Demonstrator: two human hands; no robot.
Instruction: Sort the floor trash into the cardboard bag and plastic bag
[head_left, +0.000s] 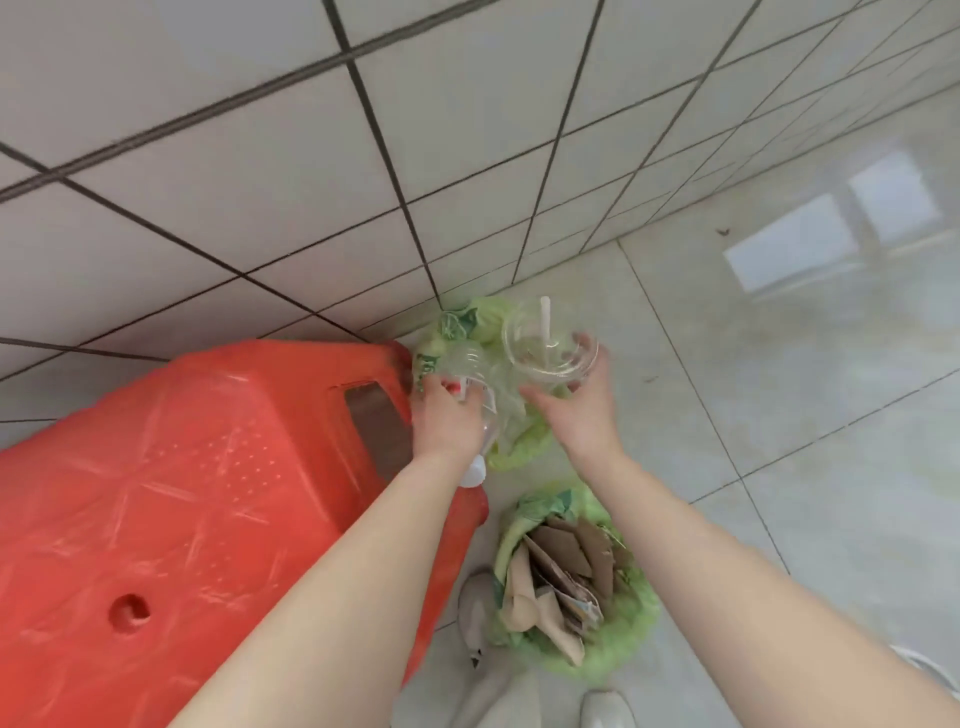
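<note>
1. A person is looking down at a tiled floor (779, 395) beside a tiled wall (260, 182), both bare arms reaching forward.
2. The right hand (576, 405) is gripping a clear cup (545, 343) with a straw (544, 325) in it, above the far green bag (467, 332).
3. The left hand (449, 415) is gripping a clear bottle (480, 410), white cap pointing back toward the person, at that bag's near edge.
4. The far bag is sitting against the wall, holding clear plastic.
5. A near green bag (618, 639) is sitting closer to the person, holding brown cardboard (566, 561).
6. A red stool (182, 493) is filling the left side, touching the far bag.
7. Pale shoes (605, 709) are showing at the bottom edge.
</note>
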